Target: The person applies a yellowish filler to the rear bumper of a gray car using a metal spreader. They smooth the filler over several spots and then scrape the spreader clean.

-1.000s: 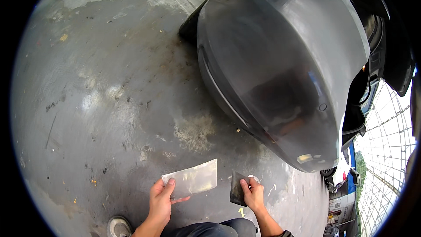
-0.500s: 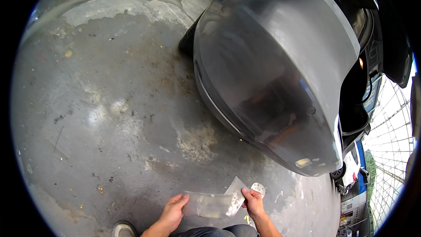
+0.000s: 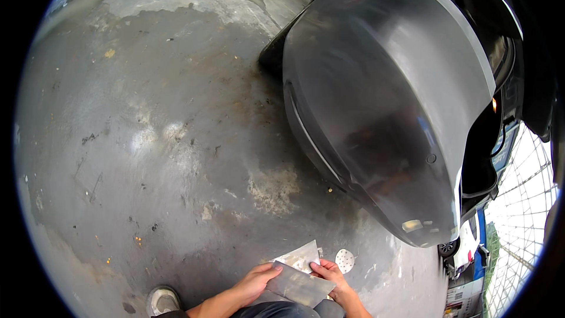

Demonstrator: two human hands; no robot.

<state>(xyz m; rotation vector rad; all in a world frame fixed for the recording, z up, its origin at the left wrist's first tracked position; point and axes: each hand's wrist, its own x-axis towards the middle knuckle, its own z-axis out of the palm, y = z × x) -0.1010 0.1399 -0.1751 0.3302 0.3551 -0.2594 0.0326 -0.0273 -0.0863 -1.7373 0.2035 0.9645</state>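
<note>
A thin, bendable grey sheet [image 3: 301,286] with whitish smears is held low in front of me, folded so that a pale part stands up behind the darker front part. My left hand [image 3: 258,280] pinches its left edge between thumb and fingers. At the upper right edge, my right hand [image 3: 331,275] is closed on it too, thumb on top. I cannot tell what material the sheet is. Just beyond my right hand, on the floor, lies a round white disc [image 3: 345,261] with small holes. A dull grey-black car body [image 3: 376,100] curves above and to the right.
Stained grey concrete floor [image 3: 153,188] spreads to the left and ahead. The car's dark tyre [image 3: 272,56] meets the floor at its far left. My shoe [image 3: 163,301] is at the bottom. Another, white car [image 3: 469,238] stands at the right, before a light gridded structure [image 3: 521,176].
My hands have come closer together, and the sheet, stretched flat as a strip before, is now folded over. The car appears shifted slightly right in view.
</note>
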